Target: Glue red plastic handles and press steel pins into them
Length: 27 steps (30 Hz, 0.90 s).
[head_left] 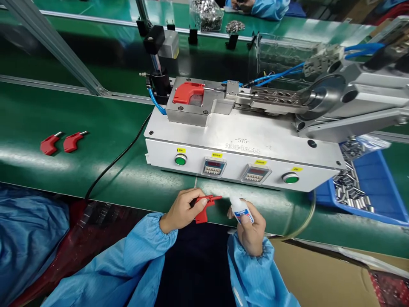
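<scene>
My left hand (182,211) is closed around a red plastic handle (204,207), with a thin metal pin sticking up above the fingers. My right hand (251,230) grips a small white glue bottle (241,209) with a blue label, its tip pointing toward the red handle's end. Both hands hover over the near edge of the green belt (96,128), just in front of a white press machine (243,153). A second red handle (188,92) sits in the machine's metal fixture.
Two finished red handles with pins (62,142) lie on the belt at the left. A blue tray (367,183) of small metal pins stands at the right. A black cable (118,157) crosses the belt. Another person's sleeve (268,7) is at the far side.
</scene>
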Each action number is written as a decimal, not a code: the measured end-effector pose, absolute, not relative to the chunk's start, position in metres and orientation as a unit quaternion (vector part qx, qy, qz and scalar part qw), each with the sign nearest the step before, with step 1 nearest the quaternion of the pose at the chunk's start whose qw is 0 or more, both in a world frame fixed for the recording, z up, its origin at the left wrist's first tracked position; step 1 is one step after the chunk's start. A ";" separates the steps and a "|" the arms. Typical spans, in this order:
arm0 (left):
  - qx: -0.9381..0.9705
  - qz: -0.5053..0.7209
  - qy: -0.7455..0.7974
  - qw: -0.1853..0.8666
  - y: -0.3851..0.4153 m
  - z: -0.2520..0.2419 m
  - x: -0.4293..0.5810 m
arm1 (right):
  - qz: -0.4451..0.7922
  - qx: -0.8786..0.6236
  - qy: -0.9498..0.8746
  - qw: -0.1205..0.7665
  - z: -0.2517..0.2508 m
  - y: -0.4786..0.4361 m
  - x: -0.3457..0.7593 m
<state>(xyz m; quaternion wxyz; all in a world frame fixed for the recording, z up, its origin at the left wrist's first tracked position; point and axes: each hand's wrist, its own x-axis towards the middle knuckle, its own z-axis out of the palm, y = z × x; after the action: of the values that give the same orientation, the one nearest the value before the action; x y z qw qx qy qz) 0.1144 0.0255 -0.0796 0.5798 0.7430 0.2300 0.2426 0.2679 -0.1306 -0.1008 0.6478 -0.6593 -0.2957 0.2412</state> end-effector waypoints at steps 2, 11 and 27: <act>0.736 0.244 0.239 0.585 0.026 -0.079 0.114 | 0.236 -0.652 -0.271 0.668 -0.099 -0.125 0.269; 0.713 0.248 0.251 0.605 0.024 -0.080 0.114 | 0.246 -0.588 -0.237 0.733 -0.090 -0.116 0.284; 0.715 0.249 0.243 0.606 0.024 -0.080 0.112 | 0.198 -0.606 -0.229 0.736 -0.089 -0.106 0.278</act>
<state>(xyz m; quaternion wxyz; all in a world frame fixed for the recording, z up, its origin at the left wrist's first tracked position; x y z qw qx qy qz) 0.1122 0.0241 -0.0804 0.6057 0.7154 0.2434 0.2490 0.2780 -0.1055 -0.0890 0.7358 -0.6058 -0.2289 0.1982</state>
